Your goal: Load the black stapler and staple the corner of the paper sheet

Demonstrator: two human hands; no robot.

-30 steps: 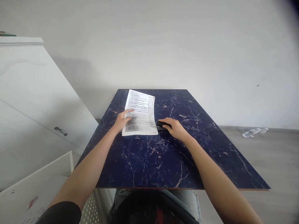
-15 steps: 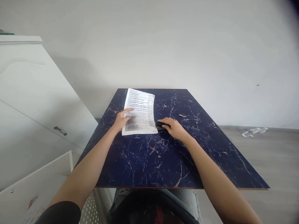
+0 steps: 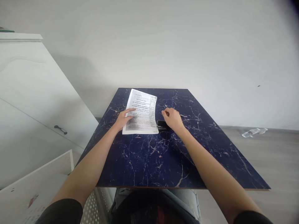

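Note:
A printed sheaf of white paper (image 3: 142,112) lies on the dark blue marbled table (image 3: 163,155). My left hand (image 3: 123,119) rests flat on its left edge, fingers stretched out. A black stapler (image 3: 161,125) sits at the paper's lower right corner. My right hand (image 3: 171,118) hovers just above and behind the stapler, fingers loosely curled, with nothing in it.
A small dark object (image 3: 183,115) lies on the table right of my right hand. A white cabinet (image 3: 30,102) with a dark handle stands at the left. A plastic bottle (image 3: 253,132) lies on the grey floor at the right.
My right hand has lifted off the stapler and moved back a little. The stapler stays at the paper's corner. My left hand holds its place.

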